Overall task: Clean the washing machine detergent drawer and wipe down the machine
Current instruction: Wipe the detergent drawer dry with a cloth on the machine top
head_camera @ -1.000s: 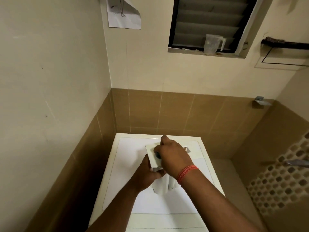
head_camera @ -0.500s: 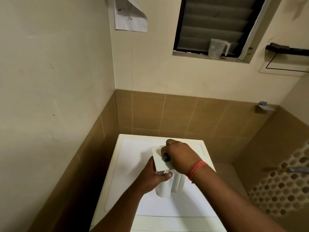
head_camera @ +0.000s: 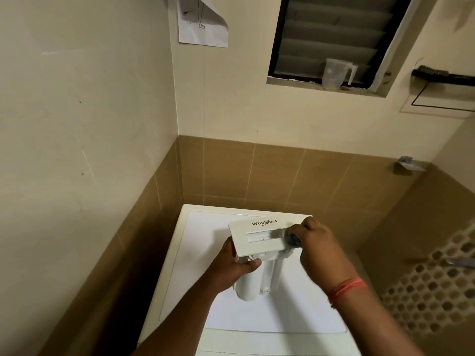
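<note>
Two hands meet over the white top of the washing machine (head_camera: 195,253), which stands pushed into a corner of brown wall tiles (head_camera: 270,173). The detergent drawer (head_camera: 257,240) is out of the machine and held above its top, front panel tilted up toward the camera with the brand lettering readable and the white body hanging down behind it. The left hand (head_camera: 231,265) is closed around the drawer's lower left, thumb pressed under the panel's bottom edge. The right hand (head_camera: 318,250) is curled tight around a small dark blue-grey thing (head_camera: 293,238) at the right end of the panel's handle slot; it is mostly hidden in the fist and blurred, so what it is cannot be told. A red thread band (head_camera: 347,289) circles that wrist. Both forearms cross the near part of the machine's top and hide much of it. Higher up, a slatted window (head_camera: 331,34) is set in the cream wall, and a clear plastic jug (head_camera: 336,73) stands on its sill. A curling sheet of paper (head_camera: 203,24) is stuck to the wall to the window's left. To the right are a dark rail (head_camera: 444,75), a small metal bracket (head_camera: 407,164) on the tiles, and a patch of round mosaic tiles (head_camera: 442,286) by a metal fitting at the picture's edge.
</note>
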Action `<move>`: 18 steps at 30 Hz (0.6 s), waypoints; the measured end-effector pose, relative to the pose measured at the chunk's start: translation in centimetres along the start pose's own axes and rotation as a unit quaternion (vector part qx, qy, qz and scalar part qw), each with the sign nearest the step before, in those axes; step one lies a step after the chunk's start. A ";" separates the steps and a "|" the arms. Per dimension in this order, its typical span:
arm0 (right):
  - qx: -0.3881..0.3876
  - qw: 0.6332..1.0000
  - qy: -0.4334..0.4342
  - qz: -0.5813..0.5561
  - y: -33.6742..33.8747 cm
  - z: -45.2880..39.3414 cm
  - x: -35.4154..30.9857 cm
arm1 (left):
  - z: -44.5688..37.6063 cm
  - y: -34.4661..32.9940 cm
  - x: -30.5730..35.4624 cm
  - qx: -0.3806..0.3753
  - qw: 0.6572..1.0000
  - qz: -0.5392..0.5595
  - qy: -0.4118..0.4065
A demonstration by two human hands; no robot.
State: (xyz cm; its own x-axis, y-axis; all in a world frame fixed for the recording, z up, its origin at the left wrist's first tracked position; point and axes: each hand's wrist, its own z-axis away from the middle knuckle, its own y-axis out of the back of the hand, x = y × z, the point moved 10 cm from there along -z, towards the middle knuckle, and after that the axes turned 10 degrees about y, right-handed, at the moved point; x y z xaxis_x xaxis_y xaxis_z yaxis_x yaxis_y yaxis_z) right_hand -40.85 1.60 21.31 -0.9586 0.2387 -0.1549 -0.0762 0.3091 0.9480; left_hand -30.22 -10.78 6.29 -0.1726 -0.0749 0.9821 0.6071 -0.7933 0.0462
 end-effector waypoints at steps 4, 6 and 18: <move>0.032 0.992 0.083 -0.092 -2.3 -0.2 -7.8 | 1.0 -0.4 1.9 -0.014 0.998 -0.007 -0.058; 0.031 0.987 0.122 -0.097 -2.9 0.1 -11.8 | 2.0 -0.2 3.0 0.009 0.996 -0.005 -0.093; 0.124 0.987 -0.092 -0.048 0.8 4.4 4.9 | 0.3 -0.1 0.0 -0.003 1.000 -0.024 -0.002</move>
State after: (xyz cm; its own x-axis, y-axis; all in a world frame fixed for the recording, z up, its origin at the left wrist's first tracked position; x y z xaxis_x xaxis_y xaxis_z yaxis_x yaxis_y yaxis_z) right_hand -44.37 7.07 20.07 -0.8824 0.3537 -0.3103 -0.0732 0.5483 0.8331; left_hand -30.05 -10.46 6.34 -0.1990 -0.0346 0.9794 0.5933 -0.7997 0.0923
